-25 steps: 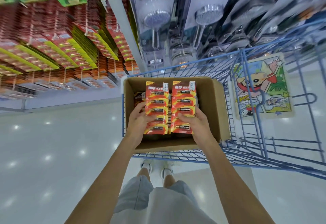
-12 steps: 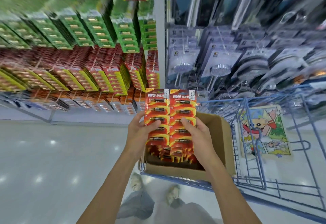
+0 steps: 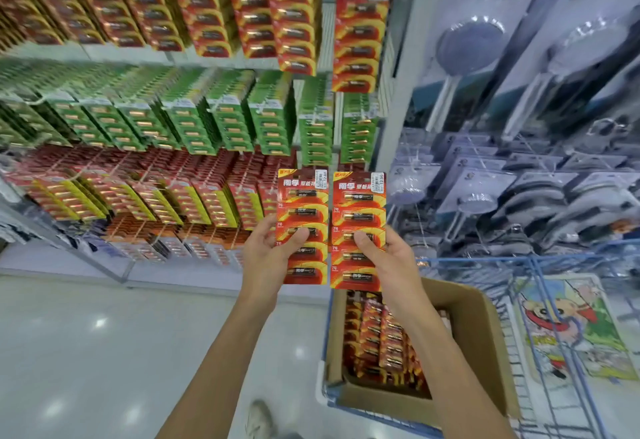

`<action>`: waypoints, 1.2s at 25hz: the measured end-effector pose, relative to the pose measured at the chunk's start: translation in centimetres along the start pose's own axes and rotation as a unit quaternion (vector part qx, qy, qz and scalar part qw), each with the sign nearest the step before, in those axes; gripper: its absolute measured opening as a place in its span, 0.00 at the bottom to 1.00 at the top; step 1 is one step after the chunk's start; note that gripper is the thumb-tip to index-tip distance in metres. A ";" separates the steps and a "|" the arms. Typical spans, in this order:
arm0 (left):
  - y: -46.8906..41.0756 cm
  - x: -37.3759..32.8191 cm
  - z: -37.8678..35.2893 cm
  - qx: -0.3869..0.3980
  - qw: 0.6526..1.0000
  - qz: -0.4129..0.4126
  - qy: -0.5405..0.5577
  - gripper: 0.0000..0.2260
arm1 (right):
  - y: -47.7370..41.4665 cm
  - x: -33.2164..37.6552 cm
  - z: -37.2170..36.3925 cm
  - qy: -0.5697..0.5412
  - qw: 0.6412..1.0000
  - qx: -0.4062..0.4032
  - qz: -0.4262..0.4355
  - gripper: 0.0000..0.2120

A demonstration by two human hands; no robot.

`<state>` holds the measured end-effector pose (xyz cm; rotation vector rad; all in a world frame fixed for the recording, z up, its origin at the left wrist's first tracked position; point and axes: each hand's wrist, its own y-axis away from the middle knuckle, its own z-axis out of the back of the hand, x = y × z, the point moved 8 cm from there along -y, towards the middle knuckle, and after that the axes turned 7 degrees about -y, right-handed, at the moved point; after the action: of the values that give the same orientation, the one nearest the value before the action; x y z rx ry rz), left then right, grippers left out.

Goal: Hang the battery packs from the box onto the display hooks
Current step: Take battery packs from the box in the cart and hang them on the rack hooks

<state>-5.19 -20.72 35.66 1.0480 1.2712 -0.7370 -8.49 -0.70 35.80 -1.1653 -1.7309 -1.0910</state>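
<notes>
Battery packs (image 3: 302,206), two red-and-yellow blister cards, have lifted clear of the brown cardboard box (image 3: 481,334) to rack height. The left hand (image 3: 266,258) grips one, the right hand (image 3: 391,262) the other, side by side before the hanging rows (image 3: 360,33); hooking likely comes next.

a shop aisle, viewed looking down and forward. a glossy pale floor (image 3: 86,352) mirrors small spots of light (image 3: 99,322). on the left stands a tall goods rack on a white base (image 3: 194,274), ended by a pale upright post (image 3: 394,120). right of the post hang shower heads (image 3: 467,44) in clear packaging, several rows deep. at lower right is a blue wire cart (image 3: 485,260), with a colourful cartoon picture (image 3: 568,328) showing through its bars.
</notes>
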 end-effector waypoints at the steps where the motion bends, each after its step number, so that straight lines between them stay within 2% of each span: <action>1: -0.8 -1.2 1.7 -0.004 1.000 -0.010 0.001 0.16 | -0.6 0.5 -2.1 0.003 1.000 0.003 0.015 0.14; 12: -8.6 -12.4 15.7 0.000 0.994 -0.106 -0.012 0.15 | -6.7 3.9 -20.4 -0.009 0.995 0.020 0.096 0.10; 16: -10.7 -14.9 17.5 0.007 0.994 -0.112 0.015 0.15 | -8.1 5.2 -23.8 -0.028 0.995 0.016 0.092 0.11; 21: -13.5 -18.0 16.5 0.037 0.991 -0.123 0.046 0.12 | -10.9 7.7 -24.7 -0.029 0.994 0.004 0.108 0.11; 22: -13.9 -18.6 16.2 0.041 0.990 -0.126 0.053 0.11 | -11.4 8.4 -24.8 -0.030 0.994 -0.010 0.109 0.14; 25: -15.9 -20.6 15.9 0.025 0.987 -0.149 0.060 0.12 | -13.7 10.0 -25.2 -0.022 0.993 -0.018 0.112 0.39; 26: -16.8 -21.3 16.0 0.015 0.986 -0.158 0.059 0.13 | -14.4 10.9 -25.4 -0.020 0.992 -0.015 0.121 0.39; 29: -19.1 -23.2 16.4 0.003 0.982 -0.175 0.068 0.14 | -15.8 13.7 -26.0 -0.029 0.989 0.001 0.147 0.19; 30: -19.8 -23.7 16.5 0.004 0.981 -0.184 0.067 0.15 | -16.3 14.3 -26.0 -0.031 0.988 0.004 0.153 0.16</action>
<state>-20.87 -45.88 54.19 0.8904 1.6043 -0.9625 -24.73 -24.27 53.88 -1.4190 -1.5363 -0.8678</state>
